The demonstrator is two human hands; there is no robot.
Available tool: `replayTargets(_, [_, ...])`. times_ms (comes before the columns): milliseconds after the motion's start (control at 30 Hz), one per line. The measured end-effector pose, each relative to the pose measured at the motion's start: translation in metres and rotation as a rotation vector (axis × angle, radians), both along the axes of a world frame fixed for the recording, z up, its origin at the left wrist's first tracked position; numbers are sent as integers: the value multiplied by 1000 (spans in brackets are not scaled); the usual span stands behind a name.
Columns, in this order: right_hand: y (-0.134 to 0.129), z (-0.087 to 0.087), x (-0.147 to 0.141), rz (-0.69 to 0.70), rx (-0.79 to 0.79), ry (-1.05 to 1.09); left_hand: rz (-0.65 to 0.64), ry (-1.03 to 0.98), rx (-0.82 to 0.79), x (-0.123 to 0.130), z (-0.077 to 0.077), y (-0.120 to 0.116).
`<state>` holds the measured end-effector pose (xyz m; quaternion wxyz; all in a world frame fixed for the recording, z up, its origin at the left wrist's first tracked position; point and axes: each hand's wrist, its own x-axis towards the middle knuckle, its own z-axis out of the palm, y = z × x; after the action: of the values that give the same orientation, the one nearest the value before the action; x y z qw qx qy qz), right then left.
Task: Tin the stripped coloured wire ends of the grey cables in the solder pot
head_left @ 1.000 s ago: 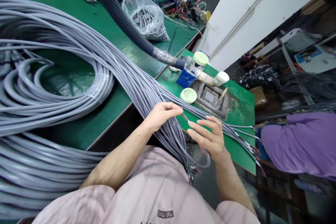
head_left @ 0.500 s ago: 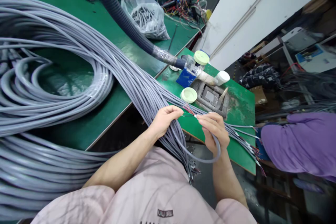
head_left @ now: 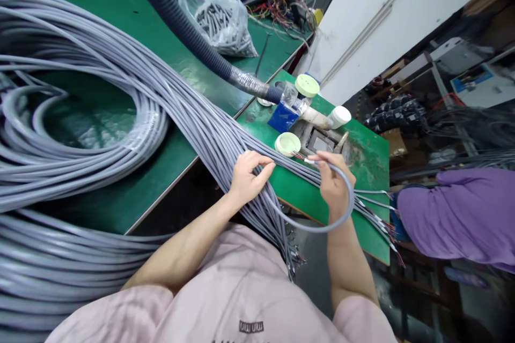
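Observation:
My right hand (head_left: 335, 181) pinches a grey cable (head_left: 309, 229) near its stripped end, and the cable loops down below it. Thin red wires (head_left: 298, 156) stick out of that end, at the rim of an open pale green tub (head_left: 287, 143). My left hand (head_left: 250, 176) rests over the thick bundle of grey cables (head_left: 209, 134), thumb and forefinger brought together; whether anything small is between them is hidden.
A ribbed hose (head_left: 193, 37) runs to a blue box (head_left: 283, 117) beside a square metal pot (head_left: 319, 142). Around it stand a green-lidded jar (head_left: 307, 86) and a white cap (head_left: 340, 117). A person in purple (head_left: 458, 214) is at the right.
My right hand has moved up and slightly right, carrying the cable end to the tub. My left hand has shifted slightly up and left, away from the wires.

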<state>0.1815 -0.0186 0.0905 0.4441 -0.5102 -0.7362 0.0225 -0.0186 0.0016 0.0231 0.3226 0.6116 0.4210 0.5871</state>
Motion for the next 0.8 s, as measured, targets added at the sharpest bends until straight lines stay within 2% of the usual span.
replayTargets(67, [17, 2, 5, -57, -38, 1, 33, 128, 101, 1, -9, 3])
replayTargets(167, [44, 3, 7, -86, -94, -4, 31, 246, 167, 3, -19, 5])
replayTargets(367, [84, -2, 5, -34, -258, 3, 52, 257, 205, 3, -25, 2])
replayTargets(667, [106, -10, 6, -8, -367, -22, 102, 279, 330, 3, -27, 3])
replayTargets(800, [110, -11, 5, 10, -381, -47, 91, 298, 296, 3, -27, 3])
